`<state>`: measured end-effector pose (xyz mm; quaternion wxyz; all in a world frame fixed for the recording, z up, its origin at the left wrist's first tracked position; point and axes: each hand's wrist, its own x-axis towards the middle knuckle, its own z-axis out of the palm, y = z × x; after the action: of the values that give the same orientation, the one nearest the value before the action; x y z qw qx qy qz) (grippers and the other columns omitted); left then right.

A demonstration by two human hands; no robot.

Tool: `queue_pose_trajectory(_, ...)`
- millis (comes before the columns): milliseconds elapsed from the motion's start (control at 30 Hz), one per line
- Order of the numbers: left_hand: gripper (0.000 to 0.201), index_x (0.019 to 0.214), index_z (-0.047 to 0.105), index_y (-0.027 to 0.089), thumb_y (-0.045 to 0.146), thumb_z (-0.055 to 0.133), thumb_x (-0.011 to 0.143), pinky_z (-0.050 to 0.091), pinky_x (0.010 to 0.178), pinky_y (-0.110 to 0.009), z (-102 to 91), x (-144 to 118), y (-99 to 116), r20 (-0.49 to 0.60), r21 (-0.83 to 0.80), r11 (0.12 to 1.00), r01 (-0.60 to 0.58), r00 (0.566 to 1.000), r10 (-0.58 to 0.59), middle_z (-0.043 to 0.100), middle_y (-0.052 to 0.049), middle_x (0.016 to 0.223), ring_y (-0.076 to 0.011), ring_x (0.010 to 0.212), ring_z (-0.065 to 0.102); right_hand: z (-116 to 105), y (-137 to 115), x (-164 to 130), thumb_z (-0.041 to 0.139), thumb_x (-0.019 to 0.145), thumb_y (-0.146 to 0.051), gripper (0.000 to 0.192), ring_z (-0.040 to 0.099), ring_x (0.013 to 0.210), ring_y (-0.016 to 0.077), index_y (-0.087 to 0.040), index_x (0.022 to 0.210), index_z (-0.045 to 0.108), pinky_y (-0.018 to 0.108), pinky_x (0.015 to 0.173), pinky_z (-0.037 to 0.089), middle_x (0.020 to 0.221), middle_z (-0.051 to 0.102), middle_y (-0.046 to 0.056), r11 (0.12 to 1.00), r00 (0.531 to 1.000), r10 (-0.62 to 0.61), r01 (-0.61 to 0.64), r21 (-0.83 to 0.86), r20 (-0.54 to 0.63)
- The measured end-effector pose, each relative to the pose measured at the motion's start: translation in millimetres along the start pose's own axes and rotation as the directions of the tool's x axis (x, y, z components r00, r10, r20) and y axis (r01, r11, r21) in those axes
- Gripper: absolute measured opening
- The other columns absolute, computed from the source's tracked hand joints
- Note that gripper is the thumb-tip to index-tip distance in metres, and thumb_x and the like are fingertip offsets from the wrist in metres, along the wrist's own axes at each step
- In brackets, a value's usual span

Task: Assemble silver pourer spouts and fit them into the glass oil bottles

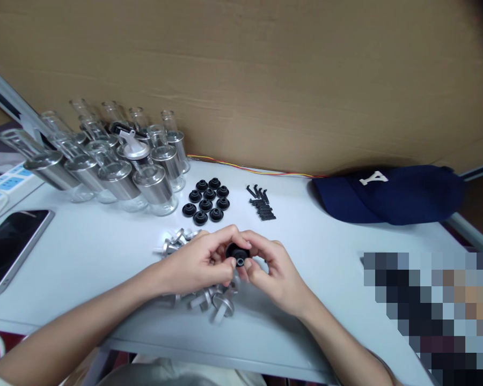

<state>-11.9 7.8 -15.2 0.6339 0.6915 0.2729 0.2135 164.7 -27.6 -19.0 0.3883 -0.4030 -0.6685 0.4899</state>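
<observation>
- Bare forearms [88, 316] come nearest the head camera, angling in from the lower corners over a pale counter [293, 343].
- Left hand [213, 260]: fingers curled, thumb and fingertips pinching one side of a black disc-shaped part [232, 251].
- Right hand [271, 271]: likewise curled, gripping the opposite side of that part, its small ringed tip facing the camera between the thumbs.
- Beneath and beside the left hand lie silver stemmed pieces [224, 306], some hidden by it.
- Just beyond the hands, ten similar black discs [205, 205] sit in a cluster; small black levers [263, 208] lie to their right.
- Farther back on the left stand glass bottles [151, 179] with metal bands; among them rises a silver pourer [135, 147].
- A phone [14, 249] rests at the left edge, near a white power strip [10, 185].
- On the right, a navy cap [406, 195] lies against the cardboard wall [290, 80].
</observation>
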Motion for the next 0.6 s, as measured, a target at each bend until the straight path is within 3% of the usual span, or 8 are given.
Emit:
queue_pose_trajectory(167, 0.025, 0.106, 0.049, 0.019, 0.015, 0.044, 0.082, 0.039, 0.051, -0.017, -0.9, -1.3, 4.8, 0.031, -0.081, 0.994, -0.08, 0.996, 0.083, 0.061, 0.001, 0.072, -0.0083, 0.056, 0.055, -1.7, -0.2, 0.0, 0.05, 0.086, -0.031, 0.02, 0.057, 0.062, 0.0146, -0.018, 0.098, 0.057, 0.027, 0.062, 0.045, 0.069, 0.063, 0.001, 0.998, 0.999, -0.044, 0.044, 0.034, 0.004)
queue_pose_trajectory(333, 0.024, 0.108, 0.052, 0.019, 0.021, 0.045, 0.086, 0.039, 0.05, -0.018, -1.9, -1.7, 2.4, 0.019, -0.057, 0.995, -0.087, 0.996, 0.088, 0.061, -0.001, 0.077, -0.0077, 0.054, 0.053, -4.2, 1.9, 0.9, 0.052, 0.088, -0.042, 0.026, 0.054, 0.06, 0.0135, -0.018, 0.097, 0.059, 0.027, 0.061, 0.045, 0.07, 0.062, 0.0, 0.997, 0.997, -0.081, 0.081, 0.005, -0.007)
queue_pose_trajectory(600, 0.026, 0.11, 0.055, 0.02, 0.023, 0.046, 0.087, 0.039, 0.051, -0.019, -3.0, -3.1, 3.0, 0.003, -0.022, 0.997, -0.077, 0.997, 0.077, 0.058, 0.001, 0.074, -0.008, 0.054, 0.053, -4.5, 5.4, 0.0, 0.053, 0.088, -0.038, 0.025, 0.054, 0.061, 0.0123, -0.018, 0.101, 0.061, 0.026, 0.062, 0.045, 0.074, 0.063, 0.0, 0.995, 0.995, -0.097, 0.097, -0.012, -0.018)
